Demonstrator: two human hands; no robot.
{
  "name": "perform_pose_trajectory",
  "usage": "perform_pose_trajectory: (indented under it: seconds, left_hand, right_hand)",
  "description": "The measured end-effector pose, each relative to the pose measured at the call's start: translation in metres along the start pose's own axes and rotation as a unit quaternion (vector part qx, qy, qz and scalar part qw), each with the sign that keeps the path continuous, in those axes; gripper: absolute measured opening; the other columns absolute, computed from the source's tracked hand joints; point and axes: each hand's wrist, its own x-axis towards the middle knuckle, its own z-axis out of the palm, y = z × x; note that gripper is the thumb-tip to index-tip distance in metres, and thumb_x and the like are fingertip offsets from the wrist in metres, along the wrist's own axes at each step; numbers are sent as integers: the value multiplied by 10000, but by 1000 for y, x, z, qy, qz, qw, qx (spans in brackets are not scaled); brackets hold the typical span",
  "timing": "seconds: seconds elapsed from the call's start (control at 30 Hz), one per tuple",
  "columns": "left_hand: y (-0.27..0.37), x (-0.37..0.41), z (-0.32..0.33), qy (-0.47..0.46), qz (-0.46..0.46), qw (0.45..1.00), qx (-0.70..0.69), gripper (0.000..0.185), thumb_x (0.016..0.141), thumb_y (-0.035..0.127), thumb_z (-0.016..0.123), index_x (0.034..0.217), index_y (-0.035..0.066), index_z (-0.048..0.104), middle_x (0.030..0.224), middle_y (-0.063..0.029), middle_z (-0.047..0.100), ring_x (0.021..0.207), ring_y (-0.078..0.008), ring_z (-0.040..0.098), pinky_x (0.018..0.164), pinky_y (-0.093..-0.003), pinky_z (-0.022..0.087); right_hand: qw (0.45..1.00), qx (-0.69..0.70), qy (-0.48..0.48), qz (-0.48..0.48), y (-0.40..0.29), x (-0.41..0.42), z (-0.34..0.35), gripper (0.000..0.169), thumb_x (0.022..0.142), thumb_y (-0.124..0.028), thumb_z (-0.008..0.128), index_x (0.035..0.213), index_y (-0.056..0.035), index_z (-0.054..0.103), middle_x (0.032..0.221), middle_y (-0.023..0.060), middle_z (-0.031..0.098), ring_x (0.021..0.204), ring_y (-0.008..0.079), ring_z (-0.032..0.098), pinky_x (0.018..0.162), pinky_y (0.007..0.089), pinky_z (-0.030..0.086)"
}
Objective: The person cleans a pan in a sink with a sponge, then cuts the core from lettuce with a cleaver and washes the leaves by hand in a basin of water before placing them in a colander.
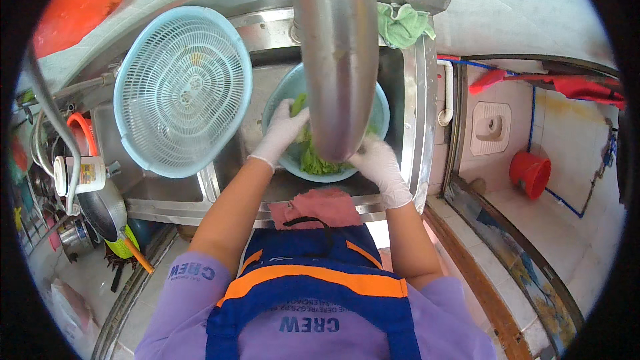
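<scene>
Both my hands wear white gloves over a light-blue plastic basin (384, 105) standing in the steel sink. Leafy green vegetables (320, 162) lie in the basin. On its left side, my left hand (285, 132) pinches a green leaf (298, 104) between thumb and fingers. My right hand (380, 167) is blurred at the basin's right rim, its fingertips partly behind the spout, so its grip is unclear. A thick steel faucet spout (335, 60) hangs close to the camera and hides the basin's middle.
A light-blue plastic colander (187, 90) rests over the sink's left part. A green cloth (404, 25) lies at the back right corner, a pink cloth (320, 207) on the front edge. Left stand a white tub (87, 174) and a frying pan (106, 210). A red bucket (530, 174) is far right.
</scene>
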Motion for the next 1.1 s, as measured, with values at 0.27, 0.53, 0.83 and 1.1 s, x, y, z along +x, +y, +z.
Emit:
perform_pose_trajectory:
  seconds: [0.27, 0.53, 0.83, 1.1]
  left_hand:
    - [-1, 34, 59, 5, 52, 969, 240, 838, 769, 445, 694, 1438, 93, 335, 1454, -264, 306, 1293, -419, 388, 1090, -430, 316]
    - [-34, 46, 19, -17, -75, 994, -76, 345, 781, 156, 588, 1114, 87, 645, 1103, -142, 627, 1013, -278, 595, 905, -361, 450]
    - [-46, 59, 51, -22, 99, 992, 81, 517, 789, 480, 688, 1166, 133, 630, 1428, -223, 337, 1332, -383, 326, 1097, -418, 281]
    - [-12, 21, 73, 40, 192, 969, 152, 594, 743, 362, 747, 1217, 57, 560, 1242, -221, 548, 1177, -371, 512, 985, -420, 416]
  right_hand:
    - [990, -107, 51, 74, 21, 64, 71, 734, 773, -271, 682, 1389, -61, 343, 1378, 264, 396, 1210, 406, 473, 1018, 414, 413]
    - [916, 363, -1, 173, 27, 70, 38, 595, 729, -98, 692, 1285, -8, 501, 1152, 183, 615, 1026, 260, 613, 899, 314, 474]
    - [873, 462, 25, 151, 31, 52, 58, 381, 754, -48, 597, 1132, -7, 590, 1018, 100, 651, 912, 190, 609, 814, 282, 471]
    - [917, 363, 12, 163, 33, 72, 74, 524, 789, -243, 647, 1258, -32, 541, 1177, 199, 600, 1095, 282, 572, 962, 326, 416]
